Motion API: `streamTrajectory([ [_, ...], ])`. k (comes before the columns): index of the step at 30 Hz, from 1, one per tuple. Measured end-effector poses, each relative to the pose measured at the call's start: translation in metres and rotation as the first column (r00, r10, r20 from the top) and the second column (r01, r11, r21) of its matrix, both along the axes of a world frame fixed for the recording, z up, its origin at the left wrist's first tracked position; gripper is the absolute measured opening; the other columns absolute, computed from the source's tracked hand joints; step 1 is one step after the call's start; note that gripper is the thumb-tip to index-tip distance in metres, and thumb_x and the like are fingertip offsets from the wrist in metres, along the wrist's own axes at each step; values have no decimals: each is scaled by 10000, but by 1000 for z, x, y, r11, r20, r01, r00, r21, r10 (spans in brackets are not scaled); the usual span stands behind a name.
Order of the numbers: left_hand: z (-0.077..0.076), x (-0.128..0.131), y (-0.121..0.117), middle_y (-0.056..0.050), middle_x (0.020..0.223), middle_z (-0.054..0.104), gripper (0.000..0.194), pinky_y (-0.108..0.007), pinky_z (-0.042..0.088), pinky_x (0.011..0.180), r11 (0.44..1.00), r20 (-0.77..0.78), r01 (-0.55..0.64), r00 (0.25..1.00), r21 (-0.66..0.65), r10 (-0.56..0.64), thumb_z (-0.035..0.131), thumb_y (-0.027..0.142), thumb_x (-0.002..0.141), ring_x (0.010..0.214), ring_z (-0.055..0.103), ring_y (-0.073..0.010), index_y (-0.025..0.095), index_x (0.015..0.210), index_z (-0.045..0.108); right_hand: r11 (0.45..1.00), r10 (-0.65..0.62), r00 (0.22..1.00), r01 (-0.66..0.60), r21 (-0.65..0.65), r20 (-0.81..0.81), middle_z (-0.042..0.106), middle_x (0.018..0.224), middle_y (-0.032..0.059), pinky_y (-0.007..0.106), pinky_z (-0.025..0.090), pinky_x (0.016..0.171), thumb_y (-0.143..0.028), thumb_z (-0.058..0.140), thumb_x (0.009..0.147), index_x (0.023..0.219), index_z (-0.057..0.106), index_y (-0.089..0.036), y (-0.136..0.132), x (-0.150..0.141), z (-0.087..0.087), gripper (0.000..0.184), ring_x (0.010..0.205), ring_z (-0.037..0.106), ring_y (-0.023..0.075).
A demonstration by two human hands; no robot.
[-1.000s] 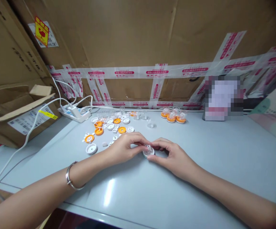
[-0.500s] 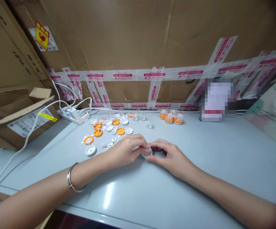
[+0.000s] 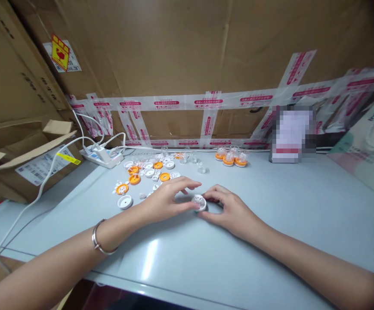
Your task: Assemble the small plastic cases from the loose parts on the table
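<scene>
A small white round plastic part (image 3: 200, 202) sits on the pale grey table (image 3: 270, 241) between my hands. My right hand (image 3: 228, 209) curls round its right side, fingertips pinching it. My left hand (image 3: 167, 199) lies just to its left with the fingers stretched out and apart; the thumb touches the part's left edge. A metal bangle (image 3: 99, 243) is on my left wrist. Behind my left hand lie several loose white and orange ring parts (image 3: 148, 172).
Three finished orange-based pieces (image 3: 232, 157) stand at the back centre. A white power strip (image 3: 101, 156) with cables lies back left, beside an open cardboard box (image 3: 22, 159). Taped cardboard walls close the back. A blurred box (image 3: 292, 134) stands back right.
My left hand's fingers have lifted off the white part and spread out. The right hand keeps its hold. The view has shifted slightly.
</scene>
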State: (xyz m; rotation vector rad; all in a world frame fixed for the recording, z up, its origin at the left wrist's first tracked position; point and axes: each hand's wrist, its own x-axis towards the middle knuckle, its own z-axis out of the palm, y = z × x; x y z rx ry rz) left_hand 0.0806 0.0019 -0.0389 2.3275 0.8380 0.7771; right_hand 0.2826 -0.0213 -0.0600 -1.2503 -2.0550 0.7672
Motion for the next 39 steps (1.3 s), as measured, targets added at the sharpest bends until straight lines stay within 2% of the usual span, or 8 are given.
streamTrajectory([
  [4, -4, -1, 2, -68, 945, 637, 362, -262, 485, 748, 982, -62, 33, 997, -186, -45, 677, 314, 744, 808, 600, -149, 142, 1055, 608, 1000, -5, 1000, 5, 8, -3, 613, 879, 52, 334, 459, 774, -282, 679, 692, 884, 678, -183, -1, -1, 1, 216, 838, 592, 207],
  [7, -8, 4, 4, -51, 924, 636, 288, -252, 483, 748, 959, 14, 58, 998, -278, -57, 673, 258, 743, 806, 604, -142, 142, 1002, 623, 1000, -25, 998, 25, -5, -49, 651, 857, 51, 338, 465, 747, -347, 680, 699, 854, 683, -193, -2, -1, 2, 219, 812, 604, 212],
  [12, -7, 9, 6, -47, 911, 638, 234, -275, 477, 800, 907, 183, 80, 983, -414, -4, 678, 176, 711, 838, 600, -145, 122, 929, 614, 964, -54, 934, -43, -263, -353, 721, 887, 34, 344, 490, 771, -360, 700, 682, 911, 665, -213, -3, -2, 3, 275, 835, 654, 215],
  [16, -3, 9, 4, -55, 905, 627, 225, -284, 468, 816, 918, 258, 80, 966, -389, 25, 677, 189, 715, 852, 584, -151, 116, 916, 605, 893, -199, 787, -99, -438, -583, 744, 822, 22, 343, 486, 817, -316, 772, 597, 856, 655, -207, -4, -5, 7, 305, 844, 678, 208],
  [25, 3, 8, 2, -65, 932, 594, 229, -296, 439, 838, 961, 249, 52, 968, -271, 18, 651, 226, 763, 892, 550, -165, 119, 959, 599, 783, -363, 573, -240, -574, -735, 727, 785, 10, 295, 465, 848, -252, 799, 605, 891, 656, -185, -9, -7, 7, 327, 786, 659, 136],
  [31, 8, 6, -1, -61, 959, 594, 229, -274, 417, 808, 965, 193, 67, 981, -254, -17, 641, 229, 776, 880, 530, -150, 130, 981, 611, 746, -401, 491, -314, -587, -773, 696, 809, -16, 334, 477, 888, -215, 800, 602, 801, 627, -188, -11, -9, 9, 266, 794, 652, 126],
  [36, 11, 7, -4, -51, 918, 601, 232, -277, 429, 809, 946, 228, 79, 974, -316, -5, 666, 253, 757, 862, 540, -148, 128, 946, 621, 699, -374, 472, -423, -577, -799, 664, 778, -46, 327, 506, 867, -206, 778, 643, 793, 575, -195, -13, -9, 13, 253, 759, 659, 104],
  [39, 12, 8, -5, -54, 916, 606, 204, -278, 438, 802, 940, 236, 72, 972, -334, 9, 642, 260, 779, 855, 548, -146, 125, 932, 628, 703, -358, 469, -434, -564, -807, 647, 778, -56, 315, 506, 873, -199, 770, 653, 795, 565, -200, -14, -9, 13, 249, 774, 656, 100],
])
